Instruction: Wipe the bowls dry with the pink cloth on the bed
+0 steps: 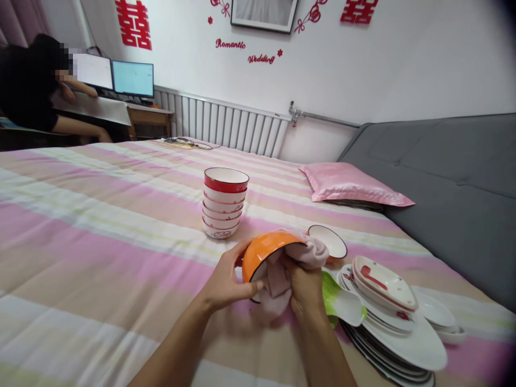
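Observation:
An orange bowl [264,251], white inside with a dark rim, is tilted on its side above the bed. My left hand [228,279] grips its left edge, thumb over the rim and fingers behind the outside. A pale pink cloth [278,277] lies bunched inside the bowl and over its right rim. My right hand [302,285] is closed on the cloth at the bowl's mouth; some of its fingers are hidden. Beyond the bowl stands an upright stack of red and white bowls [223,207]. Another orange bowl [328,242] with a white inside rests tilted behind my right hand.
Right of my right arm are stacked plates [423,338], an oval dish [385,282], small dishes [437,312] and a green-and-white spoon [344,303]. A pink pillow [350,183] lies by the grey headboard [451,156]. A person [30,86] sits at a desk with monitors [133,78].

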Demonstrator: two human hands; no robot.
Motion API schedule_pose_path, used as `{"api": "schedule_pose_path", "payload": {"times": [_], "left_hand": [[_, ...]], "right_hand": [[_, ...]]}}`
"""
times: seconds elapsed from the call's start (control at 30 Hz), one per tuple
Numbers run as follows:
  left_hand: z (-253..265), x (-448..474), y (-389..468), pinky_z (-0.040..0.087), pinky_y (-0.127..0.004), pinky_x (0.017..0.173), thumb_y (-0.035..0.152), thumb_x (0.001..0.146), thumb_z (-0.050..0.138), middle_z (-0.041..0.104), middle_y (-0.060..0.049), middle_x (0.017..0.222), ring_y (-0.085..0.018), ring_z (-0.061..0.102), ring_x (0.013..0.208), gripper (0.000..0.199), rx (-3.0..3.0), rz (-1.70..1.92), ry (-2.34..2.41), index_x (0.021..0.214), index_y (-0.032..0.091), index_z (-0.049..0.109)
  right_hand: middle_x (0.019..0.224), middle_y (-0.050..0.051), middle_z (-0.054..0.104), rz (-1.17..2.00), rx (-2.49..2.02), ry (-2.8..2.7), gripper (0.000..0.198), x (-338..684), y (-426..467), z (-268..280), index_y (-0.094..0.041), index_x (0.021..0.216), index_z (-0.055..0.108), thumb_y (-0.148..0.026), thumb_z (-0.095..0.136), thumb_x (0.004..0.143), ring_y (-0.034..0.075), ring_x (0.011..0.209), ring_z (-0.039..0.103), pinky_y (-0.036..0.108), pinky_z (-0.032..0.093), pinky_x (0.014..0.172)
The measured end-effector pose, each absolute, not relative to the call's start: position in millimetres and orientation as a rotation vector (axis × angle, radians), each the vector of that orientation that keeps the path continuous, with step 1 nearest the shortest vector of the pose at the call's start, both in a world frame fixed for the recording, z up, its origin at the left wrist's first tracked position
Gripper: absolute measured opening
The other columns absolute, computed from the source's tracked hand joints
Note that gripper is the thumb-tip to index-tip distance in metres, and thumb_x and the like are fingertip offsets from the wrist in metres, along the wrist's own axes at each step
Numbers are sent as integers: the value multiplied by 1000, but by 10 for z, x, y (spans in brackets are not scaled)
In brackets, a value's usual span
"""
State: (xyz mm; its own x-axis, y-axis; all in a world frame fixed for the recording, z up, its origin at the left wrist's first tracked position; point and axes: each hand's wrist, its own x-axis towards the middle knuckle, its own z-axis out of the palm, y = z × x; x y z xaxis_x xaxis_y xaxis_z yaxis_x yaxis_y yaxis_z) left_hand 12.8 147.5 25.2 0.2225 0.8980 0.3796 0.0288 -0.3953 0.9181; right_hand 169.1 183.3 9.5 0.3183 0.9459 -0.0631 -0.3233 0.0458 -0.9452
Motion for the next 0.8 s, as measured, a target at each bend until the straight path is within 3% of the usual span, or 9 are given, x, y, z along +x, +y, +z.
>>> {"api": "schedule_pose_path", "payload": {"times": [0.13,0.4,0.8], "left_hand": [[249,105,1476,43,-34,90,30,62,68,60,-10,118,-27,55,105,70,1659,1277,880,128,13,49],[269,91,1488,45,-33,83,28,62,64,61,-10,115,-27,56,100,67,1663,1255,912,126,13,51],[267,73,1490,43,-34,86,30,62,61,63,-7,101,-25,56,91,58,1699,1227,1026,117,13,57]], "right_hand": [[94,6,71,1047,-1073,-814,47,1707,1826,102,-14,96,64,-24,78,52,23,77,66,29,55,62],[100,7,70,932,-1050,-1002,40,1752,1827,93,-14,98,65,-19,71,59,25,88,65,29,54,69],[100,11,70,761,-1028,-1259,35,1794,1835,100,-14,97,61,-25,70,65,22,80,67,28,54,67]]}}
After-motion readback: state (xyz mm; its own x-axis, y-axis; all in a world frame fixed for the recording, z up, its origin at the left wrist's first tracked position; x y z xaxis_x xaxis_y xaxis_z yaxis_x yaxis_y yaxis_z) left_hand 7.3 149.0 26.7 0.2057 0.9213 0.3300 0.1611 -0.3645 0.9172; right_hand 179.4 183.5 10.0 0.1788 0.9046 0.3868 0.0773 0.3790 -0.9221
